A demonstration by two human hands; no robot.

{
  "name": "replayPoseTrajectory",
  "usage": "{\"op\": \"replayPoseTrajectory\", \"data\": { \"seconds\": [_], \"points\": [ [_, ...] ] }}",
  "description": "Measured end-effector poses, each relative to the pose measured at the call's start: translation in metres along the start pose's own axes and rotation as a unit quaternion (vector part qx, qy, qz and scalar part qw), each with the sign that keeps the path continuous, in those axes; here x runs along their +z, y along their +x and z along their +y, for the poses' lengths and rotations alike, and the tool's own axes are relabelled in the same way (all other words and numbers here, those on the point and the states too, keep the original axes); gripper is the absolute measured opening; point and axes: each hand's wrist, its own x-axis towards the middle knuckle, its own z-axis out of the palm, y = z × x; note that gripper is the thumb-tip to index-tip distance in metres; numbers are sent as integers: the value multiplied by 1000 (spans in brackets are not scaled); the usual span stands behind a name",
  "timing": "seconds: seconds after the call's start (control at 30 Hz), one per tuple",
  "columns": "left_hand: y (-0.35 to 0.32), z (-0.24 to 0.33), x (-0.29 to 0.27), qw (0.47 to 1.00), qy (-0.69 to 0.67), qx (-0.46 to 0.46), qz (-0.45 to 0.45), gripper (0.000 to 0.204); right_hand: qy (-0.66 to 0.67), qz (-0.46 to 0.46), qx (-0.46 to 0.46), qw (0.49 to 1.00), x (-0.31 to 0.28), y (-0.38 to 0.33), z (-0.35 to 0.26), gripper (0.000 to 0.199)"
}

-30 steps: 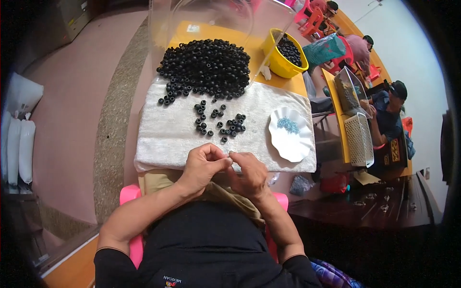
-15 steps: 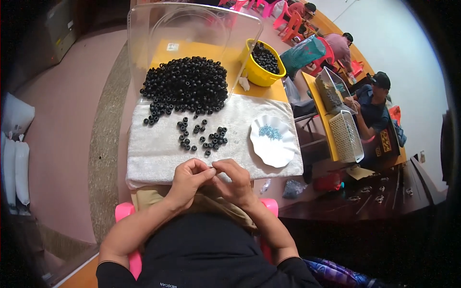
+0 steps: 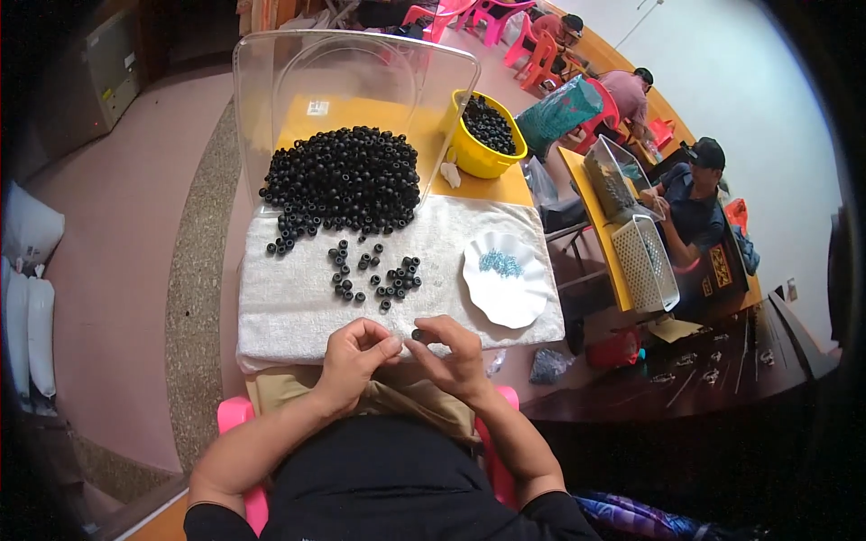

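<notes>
My right hand point(image 3: 456, 359) is closed in a pinch on a black bead point(image 3: 418, 334) in front of the towel's near edge. Just left of it, my left hand point(image 3: 352, 365) has thumb and index fingertip pressed together; whatever they grip is too small to make out. A narrow gap separates the two hands' fingertips. Beyond them, several loose black beads point(image 3: 398, 283) lie scattered on a white towel point(image 3: 284, 320). Farther back is a large heap of black beads point(image 3: 343, 176), spilling from a clear plastic tray point(image 3: 257, 113) onto the towel.
To the right, a white scalloped plate point(image 3: 516, 305) bears small light-blue pieces point(image 3: 501, 262). Behind it stands a yellow tub point(image 3: 483, 164) of black beads. On the right, a person point(image 3: 695, 203) sits at another table with a white perforated basket point(image 3: 646, 264).
My fingertips have come apart, the right hand shifting slightly rightward. A black bead now shows in its pinch. The whole view has shifted a little.
</notes>
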Motion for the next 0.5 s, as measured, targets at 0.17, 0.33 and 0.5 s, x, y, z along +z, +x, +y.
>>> {"op": "replayPoseTrajectory", "data": {
  "seconds": [0.17, 0.33, 0.5],
  "points": [
    [-3, 0, -1, 1000, -3, -14, -4, 13, 3, 12, 37, 999, -11, -4, 3, 30],
    [-4, -1, 3, 1000, 6, -3, -5, 12, -3, 24, 49, 998, -26, -4, 12, 30],
    [-5, 1, 2, 1000, 21, -5, -10, 12, 4, 42, 65, 997, -35, 5, 15, 31]
  ]
}}
